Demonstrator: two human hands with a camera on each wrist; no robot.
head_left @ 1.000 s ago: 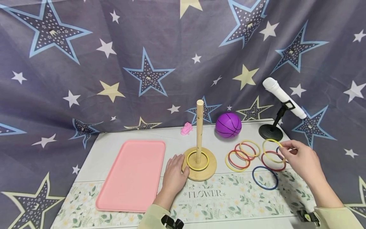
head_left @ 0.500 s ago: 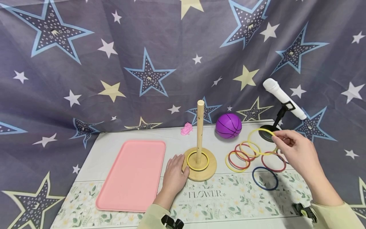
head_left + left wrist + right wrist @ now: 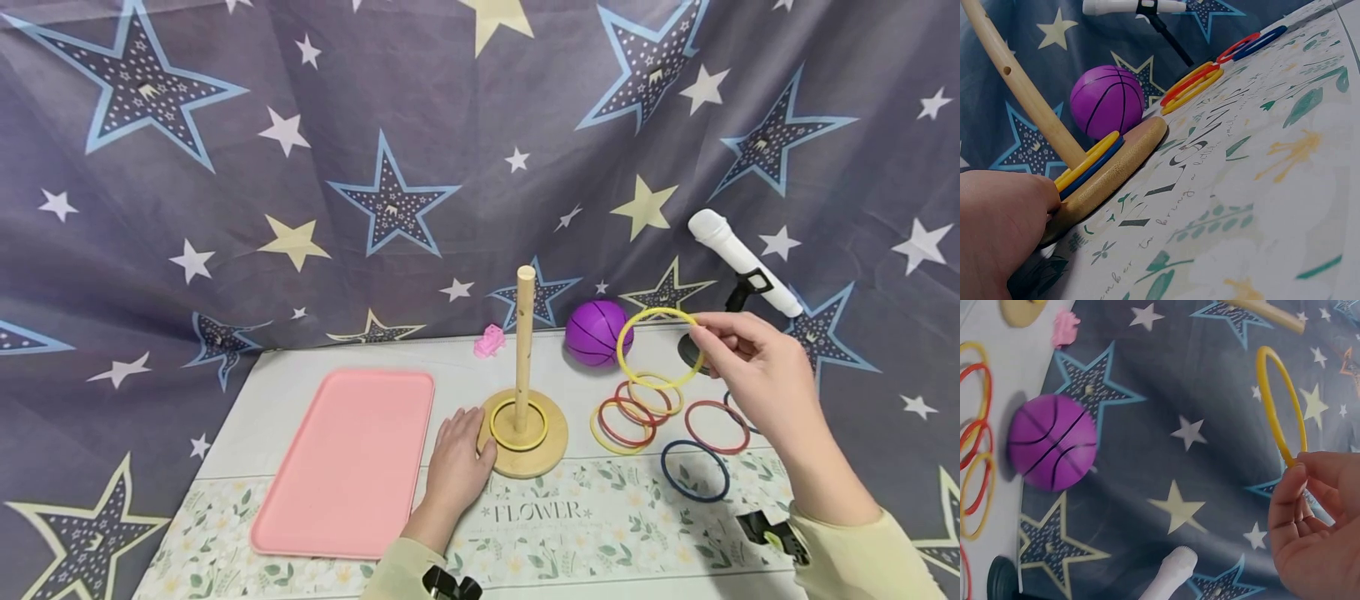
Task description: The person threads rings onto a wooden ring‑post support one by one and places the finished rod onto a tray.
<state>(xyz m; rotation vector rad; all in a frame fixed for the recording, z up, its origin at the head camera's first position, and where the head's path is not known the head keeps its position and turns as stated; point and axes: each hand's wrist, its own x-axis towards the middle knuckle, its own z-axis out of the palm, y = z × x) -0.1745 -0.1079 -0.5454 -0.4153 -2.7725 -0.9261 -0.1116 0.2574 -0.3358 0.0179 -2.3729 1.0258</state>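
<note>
My right hand [image 3: 757, 367] pinches a yellow ring [image 3: 622, 358] by its edge, raised above the other rings at the right of the table. My left hand [image 3: 457, 458] rests on the left edge of a round wooden base [image 3: 551, 454], fingers fairly straight. From that base rises an upright wooden peg [image 3: 524, 350]. Round the foot of the peg lie a yellow ring [image 3: 1107, 145] and, beneath it, a blue ring [image 3: 1094, 169], clearest in the left wrist view. In the right wrist view the pinched yellow ring [image 3: 1269, 394] stands on edge between thumb and fingers.
Overlapping red and yellow rings [image 3: 618, 433] lie right of the base, near a red ring [image 3: 717, 451] and a blue ring [image 3: 695, 500]. Behind are a purple ball [image 3: 596, 333], a pink toy [image 3: 489, 341] and a white microphone [image 3: 742, 258] on a stand. A pink tray [image 3: 345, 467] lies left.
My right hand has lifted the yellow ring up and moved it left, away from the red and blue rings. The left hand has stayed on the base.
</note>
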